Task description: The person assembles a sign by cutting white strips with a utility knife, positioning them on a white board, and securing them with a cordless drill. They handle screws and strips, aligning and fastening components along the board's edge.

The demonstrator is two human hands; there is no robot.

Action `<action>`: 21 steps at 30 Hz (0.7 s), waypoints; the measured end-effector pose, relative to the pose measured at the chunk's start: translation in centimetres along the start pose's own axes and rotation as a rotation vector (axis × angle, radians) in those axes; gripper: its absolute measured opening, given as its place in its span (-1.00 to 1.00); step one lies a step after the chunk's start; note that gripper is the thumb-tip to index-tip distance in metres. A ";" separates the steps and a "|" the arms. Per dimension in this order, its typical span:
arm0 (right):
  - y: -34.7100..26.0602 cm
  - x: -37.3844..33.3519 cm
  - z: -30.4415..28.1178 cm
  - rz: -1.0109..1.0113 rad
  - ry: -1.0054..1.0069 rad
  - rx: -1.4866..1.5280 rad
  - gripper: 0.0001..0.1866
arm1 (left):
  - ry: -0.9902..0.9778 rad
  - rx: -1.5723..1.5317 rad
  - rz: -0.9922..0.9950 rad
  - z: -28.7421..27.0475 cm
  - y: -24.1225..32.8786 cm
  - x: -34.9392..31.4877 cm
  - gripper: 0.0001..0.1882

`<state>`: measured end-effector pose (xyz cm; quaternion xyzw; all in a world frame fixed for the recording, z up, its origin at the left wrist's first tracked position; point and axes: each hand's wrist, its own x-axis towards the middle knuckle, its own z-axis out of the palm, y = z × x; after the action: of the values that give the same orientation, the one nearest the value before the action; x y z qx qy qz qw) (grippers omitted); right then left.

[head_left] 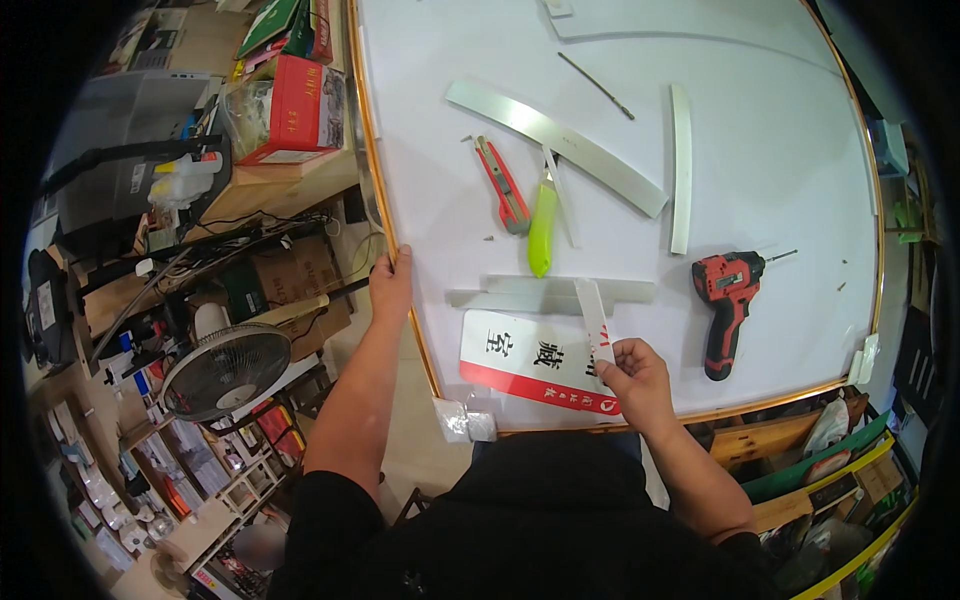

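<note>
My right hand pinches a narrow white strip with red marks between thumb and fingers. The strip stands over the right part of a white sign plate with black characters and a red band. My left hand is closed on the gold-edged rim of the white table, at its left side. Just beyond the sign plate lie two pale flat strips, partly overlapping. Farther off are a red utility knife, a green-handled knife and a wide metal strip.
A red and black cordless drill lies at the right, its bit pointing right. Behind it are a pale narrow bar and a long drill bit. Left of the table stand a fan and a red box.
</note>
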<state>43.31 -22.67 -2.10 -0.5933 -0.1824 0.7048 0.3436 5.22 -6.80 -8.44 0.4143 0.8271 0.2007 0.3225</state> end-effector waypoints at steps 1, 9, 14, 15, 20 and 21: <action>0.1 0.0 0.0 -0.001 -0.001 0.008 -0.84 | 0.013 0.033 0.024 0.1 -0.1 0.0 -0.56; 0.7 0.3 0.5 0.002 0.009 0.052 -0.84 | 0.099 0.257 0.077 0.9 0.8 -0.5 -0.49; 0.6 0.3 0.4 -0.015 0.021 0.064 -0.84 | 0.112 0.204 0.121 1.0 0.4 -0.4 -0.47; 0.5 0.3 0.3 -0.012 0.028 0.062 -0.85 | 0.105 0.186 0.122 1.0 0.2 -0.4 -0.47; 0.2 0.4 0.1 -0.003 0.054 0.051 -0.85 | 0.096 0.185 0.096 0.8 -0.1 -0.2 -0.48; 0.1 0.4 0.2 0.008 0.054 0.056 -0.85 | 0.089 0.169 0.080 0.8 0.0 -0.2 -0.48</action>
<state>43.08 -22.47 -2.41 -0.6030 -0.1510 0.6947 0.3620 5.88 -6.94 -8.94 0.4635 0.8374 0.1612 0.2409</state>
